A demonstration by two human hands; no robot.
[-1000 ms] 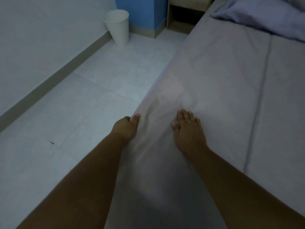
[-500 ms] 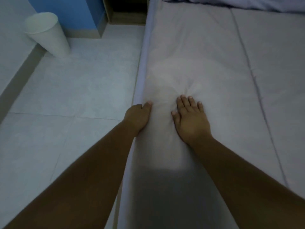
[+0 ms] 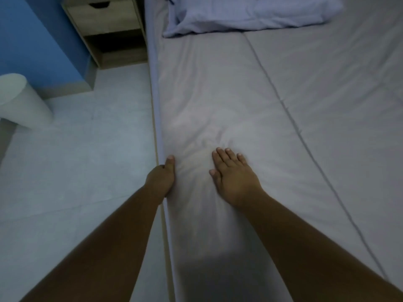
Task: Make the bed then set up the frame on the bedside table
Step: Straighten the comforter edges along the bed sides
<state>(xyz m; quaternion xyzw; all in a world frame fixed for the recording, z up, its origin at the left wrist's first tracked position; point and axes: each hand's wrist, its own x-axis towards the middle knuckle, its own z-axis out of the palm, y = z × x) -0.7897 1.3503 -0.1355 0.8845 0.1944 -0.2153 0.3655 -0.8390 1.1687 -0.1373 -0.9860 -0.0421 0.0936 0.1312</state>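
The left hand [image 3: 162, 177] pinches the soft sheet [image 3: 218, 101] at the bed's left edge; the right hand [image 3: 233, 175] lies open, pressing flat.

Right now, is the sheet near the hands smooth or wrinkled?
Wrinkled: the sheet shows creases between the left hand and right hand.

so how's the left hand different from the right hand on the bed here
The left hand curls over the side edge of the sheet, thumb on top; the right hand lies flat, fingers spread, further in. The left fingers are hidden below the edge; the right fingers all show. Both touch the sheet where it wrinkles.
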